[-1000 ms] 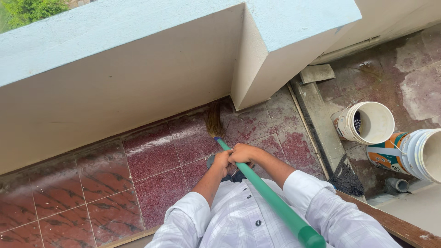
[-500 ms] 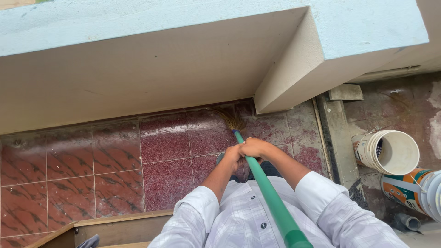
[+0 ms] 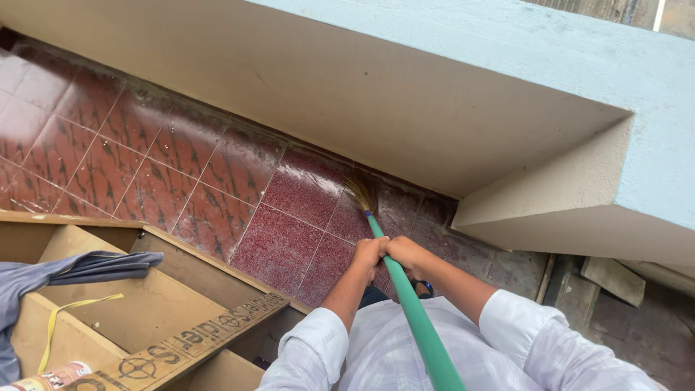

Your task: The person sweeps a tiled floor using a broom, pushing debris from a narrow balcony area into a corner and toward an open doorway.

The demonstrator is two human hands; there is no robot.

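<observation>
Both my hands grip a broom with a long green handle [image 3: 414,311]. My left hand [image 3: 367,253] and my right hand [image 3: 406,251] sit side by side low on the handle, fingers closed around it. The broom's straw bristles [image 3: 359,194] touch the red speckled floor tiles [image 3: 284,242] close to the base of the low beige wall [image 3: 347,94]. My white checked shirt sleeves fill the bottom of the view.
A beige parapet wall with a pale blue top [image 3: 550,51] runs across, with a pillar [image 3: 579,195] jutting out at right. A wooden crate [image 3: 145,311] with a grey cloth [image 3: 65,271] and yellow tape sits at lower left. A loose slab [image 3: 612,279] lies at right.
The view has swung left: the white buckets at right have left the frame and the wooden crate has come in. The broom's bristles stay on the tiles by the wall, hands still gripping.
</observation>
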